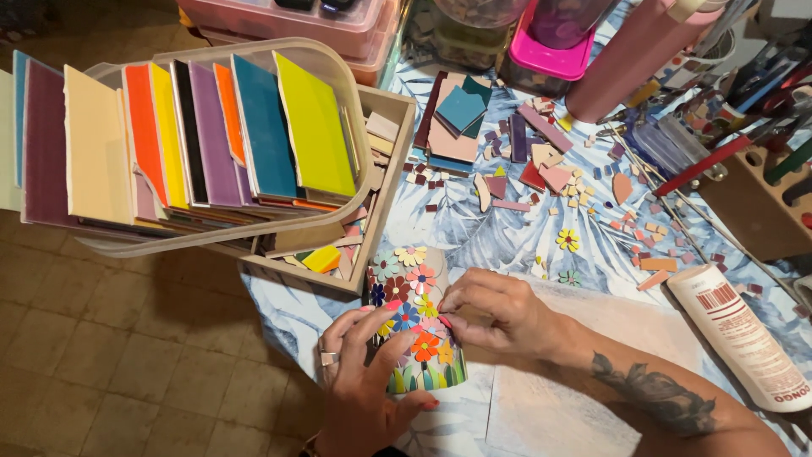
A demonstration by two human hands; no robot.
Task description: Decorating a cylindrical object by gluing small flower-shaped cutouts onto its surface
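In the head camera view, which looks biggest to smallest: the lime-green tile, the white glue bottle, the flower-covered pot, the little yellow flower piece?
1. Lime-green tile and white glue bottle: alike in apparent size, and the tile sits nearer the camera, so unranked.
2. Flower-covered pot, partly hidden by hands.
3. Yellow flower piece.

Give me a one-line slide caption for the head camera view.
Left hand steadies a flower-mosaic pot while the right hand presses a piece onto it, beside sorted coloured tiles.

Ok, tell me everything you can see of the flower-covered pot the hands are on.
The pot is a small tapered vessel covered with mosaic flowers in orange, pink, blue, red and yellow, with green leaf shapes at one end. It lies tilted over the patterned tablecloth. The left hand cradles it from below; the right hand presses fingertips against its flowered side.
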